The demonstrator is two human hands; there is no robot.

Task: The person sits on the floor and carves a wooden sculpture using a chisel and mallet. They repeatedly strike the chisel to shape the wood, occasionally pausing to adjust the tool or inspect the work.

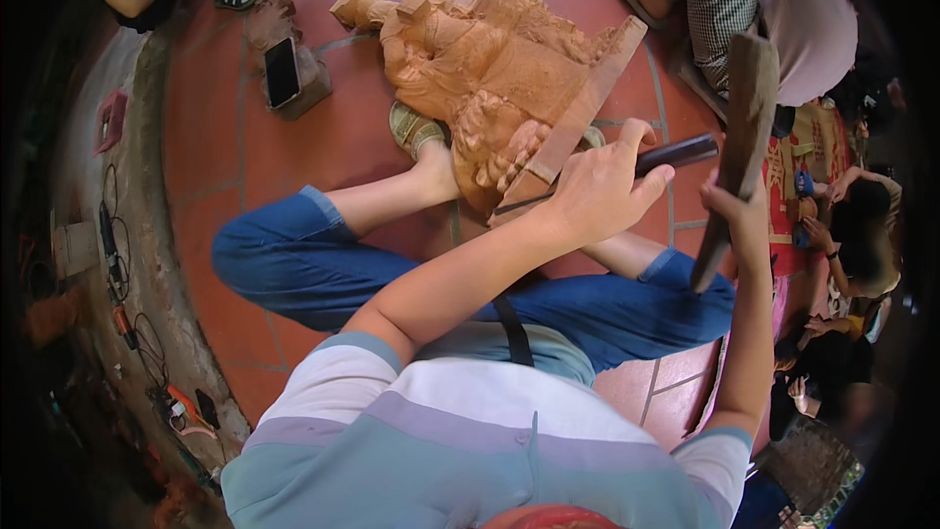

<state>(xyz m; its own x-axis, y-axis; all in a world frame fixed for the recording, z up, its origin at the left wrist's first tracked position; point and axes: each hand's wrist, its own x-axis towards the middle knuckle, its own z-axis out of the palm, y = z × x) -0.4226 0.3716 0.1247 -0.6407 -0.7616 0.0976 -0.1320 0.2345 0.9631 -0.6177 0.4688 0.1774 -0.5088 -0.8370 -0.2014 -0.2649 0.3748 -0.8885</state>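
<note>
A carved reddish-brown wooden statue (490,69) lies on its side on the floor between my bent legs, its flat base slanting toward my hands. My left hand (599,191) grips a chisel (678,154) with a dark round handle. Past the hand's other side, the thin blade runs to the base's near edge; whether its tip touches the wood I cannot tell. To the right, my right hand (744,204) is wrapped round a flat, worn wooden mallet (752,88), held upright and apart from the chisel handle.
A block (305,88) with a black phone (282,72) leaning on it sits at the far left. Seated people are at the far left, far right and along the right side. Corded power tools (116,255) lie by the left ledge. Red tiles (211,137) cover the floor.
</note>
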